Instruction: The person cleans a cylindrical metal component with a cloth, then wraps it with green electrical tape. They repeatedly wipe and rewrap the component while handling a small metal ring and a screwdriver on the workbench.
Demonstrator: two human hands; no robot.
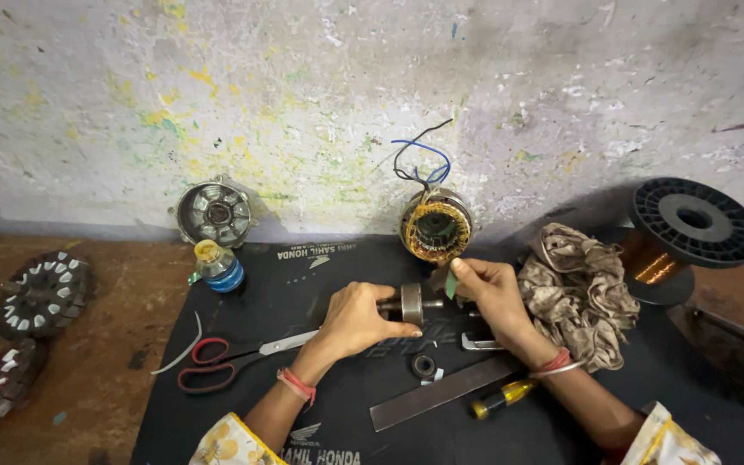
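- The rotor [411, 303], a short grey metal drum on a thin shaft, sits above the black mat [243, 413], in front of the wound stator [437, 226] that leans on the wall.
- Its long axis runs left to right, level with the mat's near edge; one shaft end points right, out of the drum, toward the right hand.
- The left hand [353, 319] is closed around the rotor's left end, thumb under and fingers curled over, so the drum shows just right of the knuckles.
- The right hand [486, 291] is just right of the rotor, nearly touching the shaft tip. Its thumb and forefinger pinch a small green slip [450, 284]; the rest of the fingers are folded.
- Both hands lie near the rotor: the left holds it, the right meets it along the axis.
- In front of the rotor on the mat: a small bearing [424, 365], a flat steel bar [441, 393], a screwdriver [503, 396].
- Left of the rotor lie scissors [236, 357]; right of it a rag [579, 293].
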